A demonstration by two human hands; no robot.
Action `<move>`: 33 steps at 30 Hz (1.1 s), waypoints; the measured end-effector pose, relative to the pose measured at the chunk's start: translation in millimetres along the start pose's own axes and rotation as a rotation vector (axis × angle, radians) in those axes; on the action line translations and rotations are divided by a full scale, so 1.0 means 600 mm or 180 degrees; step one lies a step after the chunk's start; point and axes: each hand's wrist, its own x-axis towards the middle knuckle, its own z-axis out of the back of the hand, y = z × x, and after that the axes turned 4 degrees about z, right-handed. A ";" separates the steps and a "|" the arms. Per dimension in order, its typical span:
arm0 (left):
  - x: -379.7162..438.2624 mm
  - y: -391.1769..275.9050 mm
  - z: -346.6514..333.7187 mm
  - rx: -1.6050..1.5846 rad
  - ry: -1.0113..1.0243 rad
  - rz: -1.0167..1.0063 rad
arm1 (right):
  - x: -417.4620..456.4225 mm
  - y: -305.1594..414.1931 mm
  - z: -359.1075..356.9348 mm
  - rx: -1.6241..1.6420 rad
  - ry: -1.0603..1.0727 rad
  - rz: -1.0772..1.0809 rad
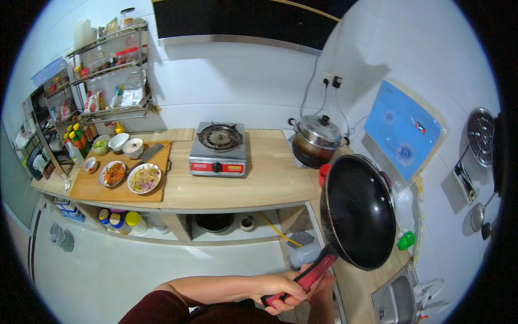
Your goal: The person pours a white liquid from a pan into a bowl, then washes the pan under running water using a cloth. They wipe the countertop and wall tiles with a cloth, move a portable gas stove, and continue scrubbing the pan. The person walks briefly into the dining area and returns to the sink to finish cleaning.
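Note:
A black wok (pixel 360 212) is held up at the right, tilted so that its bare dark inside shows. My left hand (pixel 285 289) is wrapped around its red and black handle (pixel 317 269). Just behind that handle is my right hand (pixel 321 281), mostly hidden, so its grip cannot be made out. Further off, a single-burner gas stove (pixel 217 150) with a round black burner stands on the wooden counter (pixel 259 188), with nothing on it.
A lidded steel pot (pixel 319 135) stands in the back corner. On the left, a cutting board (pixel 133 194) bears a cleaver (pixel 151 152), a bowl of shredded orange food (pixel 113 174) and a bowl of sliced food (pixel 144 179). A sink (pixel 394 299) lies at lower right.

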 end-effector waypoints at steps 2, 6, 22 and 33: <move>-0.049 -0.012 0.026 -0.0067 -0.0085 -0.0251 | 0.035 -0.015 -0.051 -0.0856 0.0369 0.0230; -0.139 -0.045 0.073 -0.0073 -0.0397 -0.0607 | 0.117 -0.042 -0.158 -0.0346 0.0844 -0.0304; -0.392 -0.275 0.304 -0.0365 -0.0969 -0.1382 | 0.502 -0.186 -0.412 -0.0305 0.2256 -0.0807; -0.549 -0.380 0.501 -0.0607 -0.0540 -0.1267 | 0.668 -0.292 -0.562 -0.0553 0.1994 -0.1160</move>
